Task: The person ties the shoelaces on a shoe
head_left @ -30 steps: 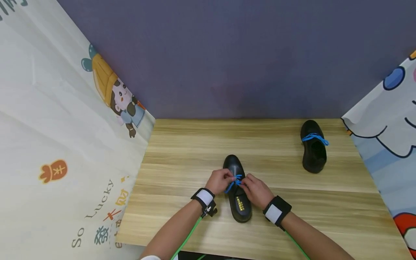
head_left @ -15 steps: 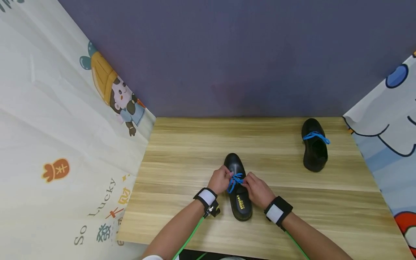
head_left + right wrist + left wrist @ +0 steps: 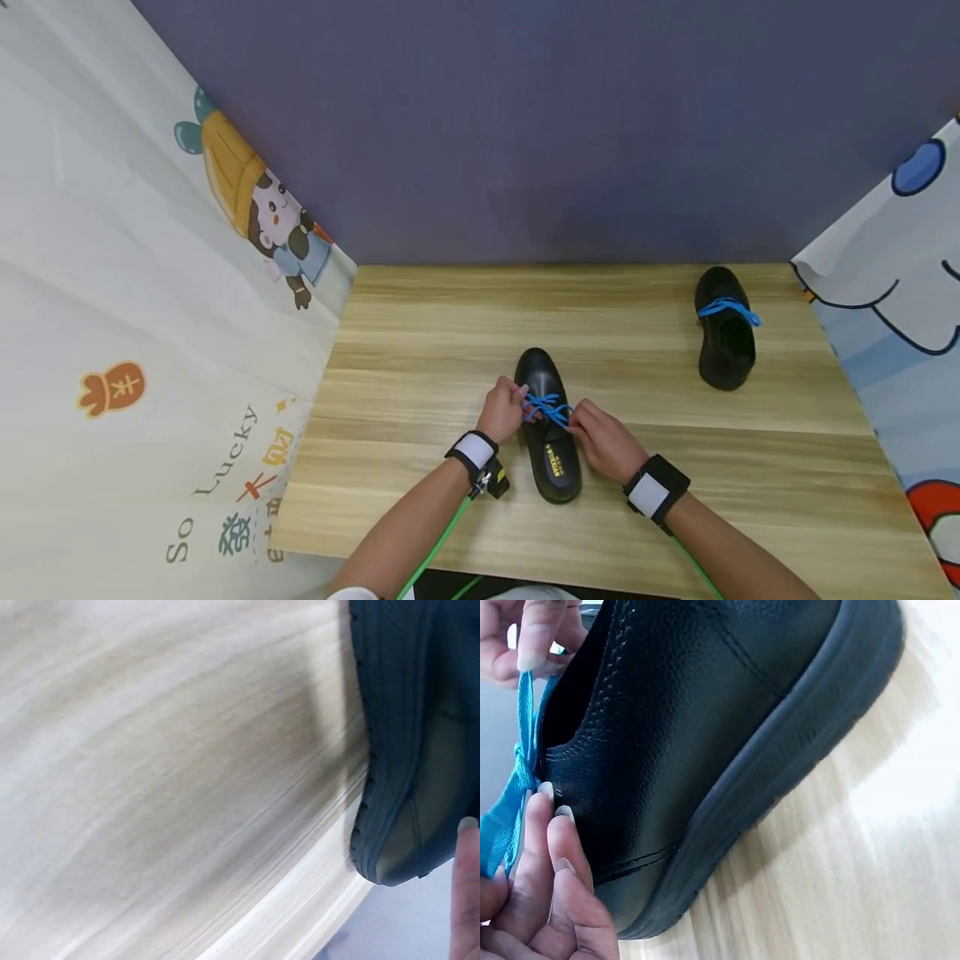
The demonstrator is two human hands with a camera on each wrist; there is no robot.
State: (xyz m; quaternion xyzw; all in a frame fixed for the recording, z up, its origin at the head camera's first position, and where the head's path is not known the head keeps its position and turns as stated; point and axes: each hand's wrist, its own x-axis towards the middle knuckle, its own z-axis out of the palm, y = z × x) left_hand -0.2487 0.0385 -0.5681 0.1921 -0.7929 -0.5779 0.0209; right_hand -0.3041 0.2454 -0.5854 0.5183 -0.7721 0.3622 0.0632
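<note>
A black leather shoe [image 3: 537,371] stands on the wooden table, toe pointing away from me. Across its opening, the blue shoelace [image 3: 550,407] forms a knot with loops spread to both sides. My left hand [image 3: 501,410] pinches the lace at the shoe's left edge; in the left wrist view its fingertips touch the leather beside the knot [image 3: 526,776]. On the other side my right hand [image 3: 606,440] pinches a stretch of lace between thumb and finger. Only one finger [image 3: 466,885] of it shows in the right wrist view, beside the dark shoe [image 3: 390,735].
A second black shoe [image 3: 723,367] with a tied blue lace [image 3: 729,308] stands at the table's back right. Behind the wooden table [image 3: 420,333] rises a dark blue-grey panel [image 3: 570,133]. Printed cloths hang at left [image 3: 150,275] and right [image 3: 885,258]. Green cables run along both forearms.
My hands have drawn apart, the right one moving rightward. The lace now stretches wider across the shoe, and the loop that hung over its left side is pulled up to the left.
</note>
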